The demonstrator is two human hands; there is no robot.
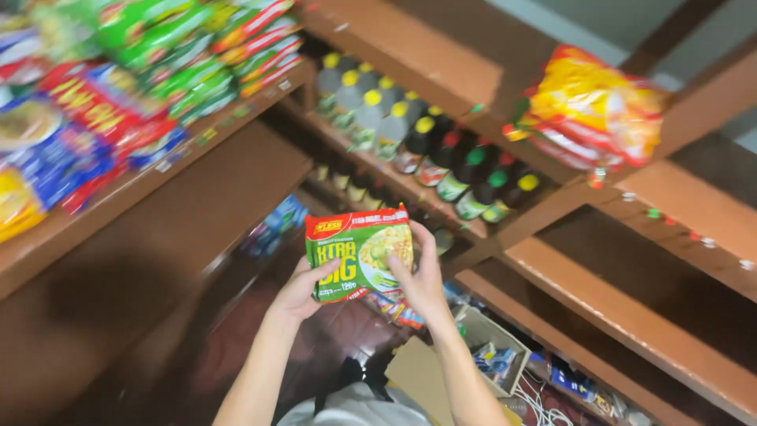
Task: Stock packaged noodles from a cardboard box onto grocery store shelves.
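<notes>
- setting: brown wooden shelves (197, 205) in a small shop, seen tilted from above; the view is motion-blurred.
- upper left shelf carries stacked snack packets (118, 71) in red, green and blue. middle shelf holds a row of dark bottles (441, 158) with yellow, red and green caps. a yellow and red bag (591, 110) sits on the top right shelf.
- below: an open cardboard box (489, 347) with small goods, near the floor.
- the noodle packet (359, 252), green with a red top edge, is held up in mid-air in front of the bottle shelf, between both hands.
- left hand (300, 292): grip pinching the packet's left edge, thumb on the front.
- right hand (422, 276): grip pinching the right side, fingers over the front face.
- handling, judged: light, with a thin, crinkly, slippery wrapper and a brittle block inside; best held by the side edges, without squeezing the middle.
</notes>
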